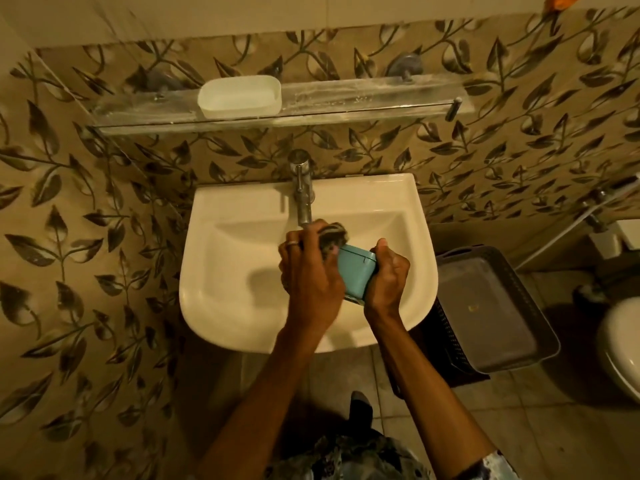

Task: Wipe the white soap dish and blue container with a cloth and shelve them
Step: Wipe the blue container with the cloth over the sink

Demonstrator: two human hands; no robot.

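Observation:
Over the white sink my right hand grips the blue container by its right side. My left hand presses a dark striped cloth against the container's upper left end, and the hand looks blurred. The white soap dish stands on the glass wall shelf above the tap, left of the shelf's middle.
A chrome tap juts out over the basin just behind my hands. A grey plastic basket stands right of the sink. A toilet rim shows at the far right edge. Leaf-patterned tiles cover the wall.

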